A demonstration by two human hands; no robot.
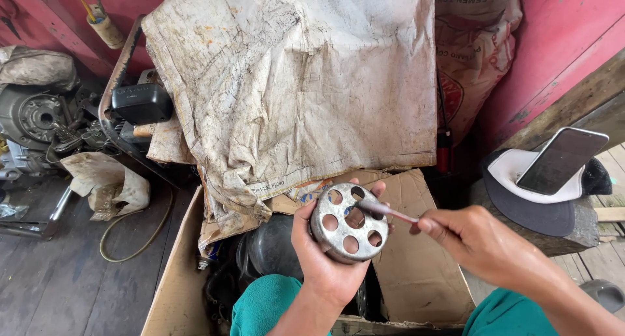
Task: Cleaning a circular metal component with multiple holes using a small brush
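Head view, looking down: the left hand [323,261] grips a round metal drum [349,223] with a ring of holes, held up near the centre above an open cardboard box [416,271]. The right hand [485,245] pinches a thin brush [385,210], its tip touching the drum's middle. A dirty sack [293,82] lies beyond. A phone [561,160] leans on a cap [530,199] at the right.

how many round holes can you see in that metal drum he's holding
6 at least. The round metal drum in the left hand shows them ringed around its centre hole. The brush in the right hand may hide more.
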